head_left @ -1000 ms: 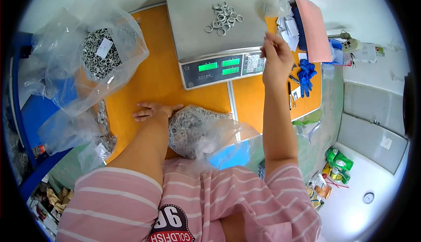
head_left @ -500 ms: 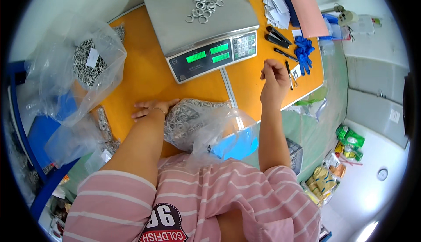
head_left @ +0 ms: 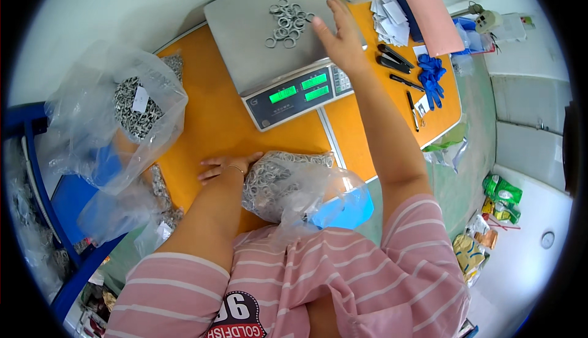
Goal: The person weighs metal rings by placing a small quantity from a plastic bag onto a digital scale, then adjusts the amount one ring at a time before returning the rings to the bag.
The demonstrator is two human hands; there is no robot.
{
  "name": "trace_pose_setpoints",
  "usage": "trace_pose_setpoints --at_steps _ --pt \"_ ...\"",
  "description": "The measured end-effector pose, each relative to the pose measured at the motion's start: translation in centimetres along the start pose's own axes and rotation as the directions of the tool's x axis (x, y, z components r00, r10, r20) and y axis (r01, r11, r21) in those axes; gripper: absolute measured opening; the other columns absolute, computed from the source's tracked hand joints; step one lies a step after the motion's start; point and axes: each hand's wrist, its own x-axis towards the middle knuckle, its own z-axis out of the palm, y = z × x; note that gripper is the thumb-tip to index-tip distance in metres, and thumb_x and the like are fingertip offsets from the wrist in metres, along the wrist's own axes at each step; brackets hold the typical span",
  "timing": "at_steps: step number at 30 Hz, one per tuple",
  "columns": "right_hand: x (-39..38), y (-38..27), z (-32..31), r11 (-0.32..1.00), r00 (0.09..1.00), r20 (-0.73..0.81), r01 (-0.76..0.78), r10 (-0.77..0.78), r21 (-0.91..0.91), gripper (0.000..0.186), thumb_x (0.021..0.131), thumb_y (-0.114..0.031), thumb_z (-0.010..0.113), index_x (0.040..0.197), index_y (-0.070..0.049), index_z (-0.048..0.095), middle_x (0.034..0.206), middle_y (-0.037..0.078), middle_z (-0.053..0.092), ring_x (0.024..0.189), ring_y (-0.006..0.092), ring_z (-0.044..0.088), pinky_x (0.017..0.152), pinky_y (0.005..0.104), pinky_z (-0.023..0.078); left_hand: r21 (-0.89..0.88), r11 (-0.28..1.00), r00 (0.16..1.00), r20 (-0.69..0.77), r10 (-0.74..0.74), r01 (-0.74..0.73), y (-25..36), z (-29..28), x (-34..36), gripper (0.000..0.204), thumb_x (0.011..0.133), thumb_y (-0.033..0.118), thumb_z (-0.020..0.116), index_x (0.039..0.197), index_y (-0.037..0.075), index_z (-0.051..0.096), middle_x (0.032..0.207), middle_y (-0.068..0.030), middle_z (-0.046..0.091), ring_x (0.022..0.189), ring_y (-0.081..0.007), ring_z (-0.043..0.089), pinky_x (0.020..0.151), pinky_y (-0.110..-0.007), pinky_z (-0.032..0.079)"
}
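Observation:
My right hand [head_left: 343, 39] reaches over the right side of the scale's steel plate [head_left: 242, 31], thumb and fingers apart and nothing in them. Just left of its thumb lies a loose cluster of metal rings [head_left: 285, 24] on the plate. The scale's panel [head_left: 291, 98] has green lit displays, and my right forearm hides part of its keypad. Resting on the orange table [head_left: 202, 126], my left hand [head_left: 229, 167] has its fingers stretched out. Beside that hand sits a clear plastic bag of metal rings [head_left: 272, 185], close against my body.
At the left stands a large clear bag of small metal parts [head_left: 136, 108] with a white label. Blue gloves [head_left: 432, 79], a black stapler [head_left: 394, 59], pens [head_left: 413, 110] and white paper slips [head_left: 390, 22] lie right of the scale. A blue frame [head_left: 37, 172] borders the left.
My right hand has moved up and left, from beside the pens to over the scale plate, and its fingers have spread. My left hand stays beside the bag. The whole view has shifted slightly.

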Motion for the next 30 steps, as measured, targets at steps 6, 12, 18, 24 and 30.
trace_pose_setpoints --at_steps 6,12,18,24,30 --pt "2.9 0.1 1.4 0.999 0.998 0.044 0.039 -0.040 0.034 0.067 0.080 -0.042 0.060 0.124 0.005 0.040 0.133 0.023 0.034 0.124 0.0363 0.032 0.100 0.0382 0.029 -0.158 0.986 0.994 0.084 0.065 -0.051 -0.7 -1.3 -0.8 0.153 0.035 0.058 0.082 0.135 0.007 -0.020 0.140 -0.0293 -0.017 0.132 -0.0392 -0.014 0.106 -0.051 0.003" --pt "2.4 -0.3 4.8 0.763 0.928 0.284 0.361 -0.239 -0.536 0.060 0.070 -0.052 0.064 0.120 -0.020 0.052 0.130 0.016 0.041 0.123 0.0368 0.033 0.100 0.0497 0.027 -0.087 0.995 0.993 0.107 0.048 -0.038 -0.7 -2.1 -1.4 0.152 0.035 0.059 0.082 0.135 0.007 -0.021 0.139 -0.0294 -0.019 0.132 -0.0397 -0.015 0.106 -0.050 0.000" --pt "3.4 0.6 7.1 0.799 0.885 0.183 0.466 -0.429 -0.379 0.023 0.068 -0.025 0.068 0.087 -0.016 0.062 0.093 0.002 0.058 0.091 0.0278 0.052 0.077 0.0437 0.043 -0.030 0.998 0.990 0.130 0.051 -0.048 -0.7 -2.3 -1.4 0.151 0.038 0.063 0.079 0.135 0.005 -0.021 0.138 -0.0316 -0.020 0.131 -0.0410 -0.016 0.106 -0.051 -0.001" --pt "3.0 0.3 6.8 0.754 0.846 0.227 0.532 -0.481 -0.384 0.009 0.068 -0.017 0.066 0.072 -0.015 0.059 0.074 0.003 0.051 0.067 0.0235 0.056 0.054 0.0362 0.047 -0.051 0.997 0.990 0.123 0.061 -0.055 -0.7 -2.1 -1.2 0.149 0.039 0.061 0.079 0.135 0.005 -0.020 0.138 -0.0319 -0.018 0.131 -0.0421 -0.016 0.105 -0.053 -0.001" --pt "4.2 0.1 6.7 0.896 0.933 0.109 0.359 -0.342 -0.262 0.006 0.073 -0.015 0.063 0.073 -0.010 0.062 0.070 0.006 0.055 0.059 0.0214 0.056 0.053 0.0336 0.047 -0.054 0.997 0.991 0.115 0.067 -0.062 -0.8 -1.7 -0.8 0.150 0.038 0.062 0.079 0.135 0.005 -0.020 0.138 -0.0318 -0.018 0.131 -0.0424 -0.015 0.105 -0.053 0.000"
